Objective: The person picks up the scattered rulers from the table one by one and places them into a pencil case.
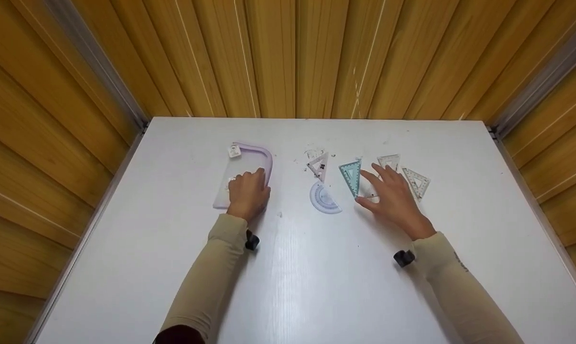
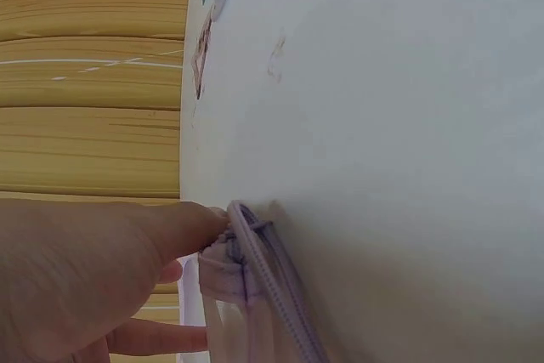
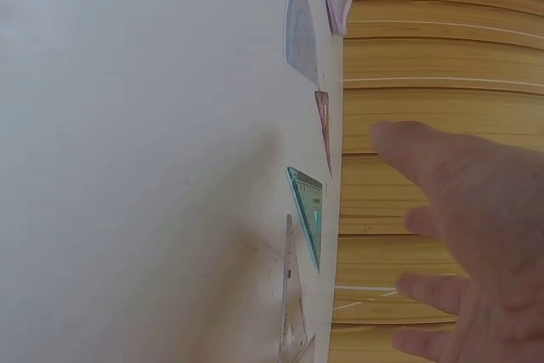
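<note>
On the left, my left hand (image 1: 248,195) pinches the purple zippered edge (image 2: 276,282) of a see-through pouch (image 1: 237,168), which lies on the table. A white tag (image 1: 234,151) sits at the pouch's upper corner. My right hand (image 1: 394,198) hovers with fingers spread beside a teal set square (image 1: 356,177), holding nothing; in the right wrist view, this set square (image 3: 308,214) lies apart from the fingers. Clear set squares (image 1: 420,185) lie around and partly beneath the right hand. A pinkish set square (image 1: 323,167) and a bluish clear protractor (image 1: 322,200) lie between the hands.
The white table (image 1: 297,267) meets a yellow wood-patterned wall (image 1: 288,57) at the back, with similar walls at both sides. Small dark marks (image 1: 311,154) dot the tabletop near the pinkish set square.
</note>
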A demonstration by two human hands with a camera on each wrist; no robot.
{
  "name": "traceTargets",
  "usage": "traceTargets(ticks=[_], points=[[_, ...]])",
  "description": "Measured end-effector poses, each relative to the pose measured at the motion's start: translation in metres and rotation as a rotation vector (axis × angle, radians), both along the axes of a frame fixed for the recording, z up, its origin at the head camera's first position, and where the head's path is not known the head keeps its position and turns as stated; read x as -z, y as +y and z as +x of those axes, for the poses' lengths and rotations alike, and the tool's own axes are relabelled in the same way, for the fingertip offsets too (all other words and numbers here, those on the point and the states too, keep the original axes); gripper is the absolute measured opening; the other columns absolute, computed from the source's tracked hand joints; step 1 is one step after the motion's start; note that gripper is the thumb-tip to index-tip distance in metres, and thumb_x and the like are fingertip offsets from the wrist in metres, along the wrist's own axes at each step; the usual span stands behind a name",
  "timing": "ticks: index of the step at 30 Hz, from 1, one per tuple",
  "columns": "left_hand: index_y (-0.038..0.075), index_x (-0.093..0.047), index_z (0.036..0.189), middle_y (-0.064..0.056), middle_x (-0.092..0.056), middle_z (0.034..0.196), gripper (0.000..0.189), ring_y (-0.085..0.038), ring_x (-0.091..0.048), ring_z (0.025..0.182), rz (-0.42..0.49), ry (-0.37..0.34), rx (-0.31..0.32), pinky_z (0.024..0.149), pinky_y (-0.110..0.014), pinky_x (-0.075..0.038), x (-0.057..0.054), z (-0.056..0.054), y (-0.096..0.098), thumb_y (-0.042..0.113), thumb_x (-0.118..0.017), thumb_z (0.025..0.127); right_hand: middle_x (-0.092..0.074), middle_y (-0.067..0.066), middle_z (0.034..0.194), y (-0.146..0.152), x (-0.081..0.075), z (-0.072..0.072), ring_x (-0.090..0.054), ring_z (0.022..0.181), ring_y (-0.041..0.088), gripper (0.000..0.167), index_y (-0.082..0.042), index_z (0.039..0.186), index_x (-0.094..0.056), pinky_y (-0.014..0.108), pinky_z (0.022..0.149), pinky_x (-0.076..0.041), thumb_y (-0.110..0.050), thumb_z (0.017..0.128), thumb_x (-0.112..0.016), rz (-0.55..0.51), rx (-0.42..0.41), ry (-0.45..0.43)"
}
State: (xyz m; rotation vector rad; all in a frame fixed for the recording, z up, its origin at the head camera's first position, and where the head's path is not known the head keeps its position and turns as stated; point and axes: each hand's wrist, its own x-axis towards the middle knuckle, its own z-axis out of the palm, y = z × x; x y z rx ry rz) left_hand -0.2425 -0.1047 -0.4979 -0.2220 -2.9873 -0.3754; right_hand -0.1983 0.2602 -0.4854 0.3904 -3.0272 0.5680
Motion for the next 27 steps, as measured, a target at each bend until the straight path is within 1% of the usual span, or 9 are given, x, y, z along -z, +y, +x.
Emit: traceTargets(ticks=[3, 6, 8, 10, 13, 17, 20, 23, 27], points=[[0.006, -0.065, 0.09, -0.017, -0.073, 0.086, 0.014, -0.041, -0.069, 0.078, 0.011, 0.037, 0.017, 0.066, -0.057, -0.053, 0.0, 0.0, 0.0, 0.019, -0.07, 0.091, -0.03, 0.018, 0.165, -0.003, -0.001, 0.0, -0.018, 0.151, 0.047, 0.075, -0.016, 0.155, -0.045, 0.065, 0.119, -0.01, -0.04, 0.092, -0.076, -0.011, -0.006, 0.007], [0.005, -0.064, 0.086, -0.019, -0.073, 0.086, 0.013, -0.042, -0.069, 0.076, 0.027, 0.058, 0.022, 0.063, -0.058, -0.053, -0.001, -0.001, 0.0, 0.016, -0.068, 0.092, -0.031, 0.018, 0.164, -0.006, -0.002, 0.0, -0.021, 0.15, 0.047, 0.074, -0.016, 0.155, -0.046, 0.064, 0.119, -0.011, -0.038, 0.092, -0.076, -0.022, -0.008, 0.019], [0.005, -0.067, 0.089, -0.019, -0.074, 0.089, 0.012, -0.043, -0.07, 0.079, 0.04, 0.05, 0.013, 0.065, -0.058, -0.053, -0.002, -0.002, -0.001, 0.016, -0.066, 0.093, -0.031, 0.018, 0.164, -0.007, -0.001, 0.0, -0.021, 0.15, 0.047, 0.073, -0.016, 0.155, -0.046, 0.064, 0.119, -0.012, -0.038, 0.092, -0.076, -0.029, -0.005, 0.017], [0.005, -0.071, 0.093, -0.019, -0.074, 0.092, 0.014, -0.042, -0.071, 0.083, 0.058, 0.023, 0.0, 0.068, -0.058, -0.054, -0.002, -0.003, -0.002, 0.016, -0.063, 0.096, -0.031, 0.018, 0.164, -0.007, 0.0, 0.0, -0.021, 0.151, 0.046, 0.073, -0.015, 0.155, -0.046, 0.064, 0.119, -0.012, -0.037, 0.092, -0.076, -0.033, -0.002, 0.019], [0.007, -0.076, 0.106, -0.017, -0.076, 0.102, 0.02, -0.04, -0.072, 0.091, 0.1, -0.02, -0.027, 0.075, -0.056, -0.055, -0.003, -0.003, -0.003, 0.017, -0.06, 0.098, -0.033, 0.018, 0.163, -0.008, 0.001, 0.0, -0.021, 0.151, 0.046, 0.071, -0.015, 0.154, -0.047, 0.065, 0.118, -0.013, -0.037, 0.093, -0.075, -0.033, 0.002, 0.022], [0.01, -0.075, 0.121, -0.016, -0.075, 0.115, 0.027, -0.039, -0.071, 0.101, 0.183, -0.049, -0.059, 0.082, -0.056, -0.054, -0.005, -0.002, -0.005, 0.017, -0.061, 0.099, -0.034, 0.018, 0.163, -0.011, 0.001, 0.001, -0.023, 0.15, 0.046, 0.07, -0.015, 0.154, -0.047, 0.065, 0.118, -0.015, -0.036, 0.093, -0.075, -0.034, 0.007, 0.031], [0.009, -0.075, 0.123, -0.016, -0.074, 0.117, 0.027, -0.039, -0.07, 0.104, 0.239, -0.052, -0.072, 0.084, -0.056, -0.054, -0.006, -0.003, -0.007, 0.016, -0.063, 0.099, -0.034, 0.018, 0.163, -0.014, 0.001, 0.001, -0.024, 0.15, 0.044, 0.07, -0.015, 0.155, -0.046, 0.065, 0.118, -0.016, -0.035, 0.094, -0.074, -0.039, 0.012, 0.021], [0.008, -0.074, 0.123, -0.016, -0.075, 0.115, 0.027, -0.038, -0.07, 0.105, 0.297, -0.059, -0.082, 0.085, -0.055, -0.054, -0.006, -0.003, -0.009, 0.013, -0.064, 0.099, -0.033, 0.017, 0.163, -0.018, 0.002, 0.002, -0.025, 0.15, 0.042, 0.07, -0.015, 0.156, -0.044, 0.064, 0.118, -0.018, -0.034, 0.095, -0.073, -0.047, 0.017, 0.002], [0.004, -0.073, 0.124, -0.016, -0.075, 0.112, 0.028, -0.037, -0.07, 0.105, 0.378, -0.075, -0.093, 0.087, -0.054, -0.054, -0.006, -0.002, -0.012, 0.008, -0.063, 0.098, -0.037, 0.018, 0.16, -0.025, 0.004, 0.003, -0.032, 0.146, 0.041, 0.07, -0.012, 0.156, -0.043, 0.062, 0.116, -0.024, -0.031, 0.095, -0.073, -0.064, 0.014, 0.002]])
